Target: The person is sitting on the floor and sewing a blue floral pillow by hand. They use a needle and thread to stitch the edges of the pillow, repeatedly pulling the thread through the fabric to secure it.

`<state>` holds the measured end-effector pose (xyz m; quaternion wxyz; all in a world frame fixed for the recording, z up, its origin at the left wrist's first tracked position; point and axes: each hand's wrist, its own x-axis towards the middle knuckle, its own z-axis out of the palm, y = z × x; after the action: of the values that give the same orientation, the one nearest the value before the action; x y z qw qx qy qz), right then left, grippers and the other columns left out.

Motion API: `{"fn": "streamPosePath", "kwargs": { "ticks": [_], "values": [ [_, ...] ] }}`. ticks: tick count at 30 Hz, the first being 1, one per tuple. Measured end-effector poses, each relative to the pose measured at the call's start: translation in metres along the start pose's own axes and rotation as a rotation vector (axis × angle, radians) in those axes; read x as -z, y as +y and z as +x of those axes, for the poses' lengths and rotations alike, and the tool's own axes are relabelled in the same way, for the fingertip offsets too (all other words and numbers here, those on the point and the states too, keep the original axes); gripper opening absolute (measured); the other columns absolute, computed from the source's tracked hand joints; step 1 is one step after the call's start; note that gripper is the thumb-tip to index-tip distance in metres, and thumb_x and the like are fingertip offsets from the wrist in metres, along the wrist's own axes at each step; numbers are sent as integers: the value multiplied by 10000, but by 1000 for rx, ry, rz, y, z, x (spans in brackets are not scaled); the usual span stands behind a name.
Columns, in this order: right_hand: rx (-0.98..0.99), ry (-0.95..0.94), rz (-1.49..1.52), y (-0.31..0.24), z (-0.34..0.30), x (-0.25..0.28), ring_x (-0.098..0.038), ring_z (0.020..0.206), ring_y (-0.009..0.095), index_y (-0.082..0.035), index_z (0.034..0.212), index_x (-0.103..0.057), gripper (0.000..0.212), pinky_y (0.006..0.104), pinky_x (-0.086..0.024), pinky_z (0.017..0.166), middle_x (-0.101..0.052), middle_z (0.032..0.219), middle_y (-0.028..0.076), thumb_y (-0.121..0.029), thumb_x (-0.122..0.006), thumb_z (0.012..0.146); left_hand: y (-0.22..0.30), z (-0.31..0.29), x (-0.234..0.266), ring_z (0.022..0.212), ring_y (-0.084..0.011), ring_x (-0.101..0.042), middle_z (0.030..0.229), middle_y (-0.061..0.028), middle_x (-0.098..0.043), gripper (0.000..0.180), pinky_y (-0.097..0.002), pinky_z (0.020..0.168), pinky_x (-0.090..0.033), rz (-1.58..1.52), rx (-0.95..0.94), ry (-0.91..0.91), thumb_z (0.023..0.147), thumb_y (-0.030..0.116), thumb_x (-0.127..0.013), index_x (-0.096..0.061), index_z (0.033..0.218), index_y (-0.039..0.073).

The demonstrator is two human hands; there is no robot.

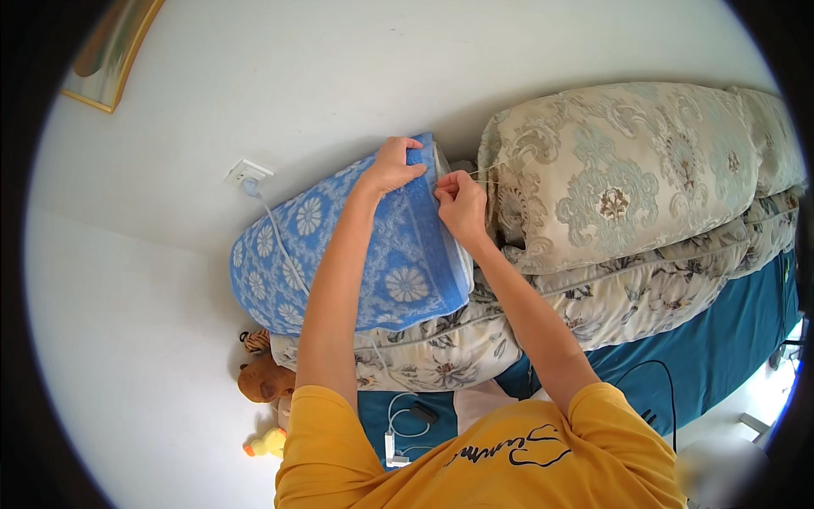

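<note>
A blue towel [339,229] with white flowers is wrapped over a plump pillow or cushion, whose pale edge shows at the right end. My left hand [397,166] grips the towel near its upper right corner, thumb and fingers on the darker blue border. Just right of it, my right hand [463,205] is closed in a pinch at the pale edge; what its fingertips hold is too small to tell. Thin pale strands stretch between this hand and the beige brocade cushion [627,170], which leans against the wall on the right.
Beneath lie floral cushions [636,305] on a teal cover [721,339]. A white cable runs across the towel from a wall socket [250,174]. Soft toys, one a brown plush [264,379], sit lower left. White adapters [392,450] and a black cable lie near my body.
</note>
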<state>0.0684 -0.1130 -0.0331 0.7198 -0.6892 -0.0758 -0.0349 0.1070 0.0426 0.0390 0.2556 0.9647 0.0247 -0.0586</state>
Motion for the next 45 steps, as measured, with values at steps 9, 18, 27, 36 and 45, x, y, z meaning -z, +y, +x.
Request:
{"fn": "streamPosePath", "kwargs": {
  "ticks": [9, 18, 27, 36, 45],
  "values": [
    [138, 59, 7, 8, 1, -9, -582, 702, 291, 6, 804, -540, 112, 364, -469, 641, -587, 764, 151, 93, -559, 736, 1, -3, 0, 1134, -259, -433, 1225, -151, -421, 478, -331, 965, -365, -60, 13, -6, 753, 181, -668, -507, 1178, 31],
    [223, 108, -35, 13, 4, -11, -557, 768, 325, -8, 819, -534, 125, 396, -455, 676, -581, 792, 145, 68, -591, 738, 4, -3, -1, 1145, -256, -426, 1221, -148, -433, 459, -330, 980, -353, -36, -11, -3, 766, 159, -655, -506, 1182, 36],
    [258, 151, -44, 11, 8, -9, -556, 732, 324, -5, 833, -528, 147, 398, -458, 641, -561, 810, 138, 56, -614, 731, 1, -6, -5, 1181, -286, -411, 1248, -167, -437, 494, -355, 992, -344, 74, -86, 15, 771, 182, -652, -485, 1216, 46],
    [178, -83, -413, -12, 12, 25, -593, 787, 337, -59, 829, -637, 110, 417, -479, 672, -567, 869, 153, -83, -664, 725, -1, -10, -5, 1161, -288, -432, 1243, -170, -456, 520, -361, 972, -366, 95, -41, 51, 765, 206, -666, -487, 1228, 50],
    [127, -297, -350, -10, 82, 6, -621, 627, 310, -20, 643, -671, 132, 392, -498, 609, -624, 636, 165, -151, -681, 655, -5, -1, -8, 1198, -303, -412, 1285, -129, -462, 588, -401, 1030, -288, -9, -26, 42, 708, 298, -679, -502, 1239, 116]
  ]
}}
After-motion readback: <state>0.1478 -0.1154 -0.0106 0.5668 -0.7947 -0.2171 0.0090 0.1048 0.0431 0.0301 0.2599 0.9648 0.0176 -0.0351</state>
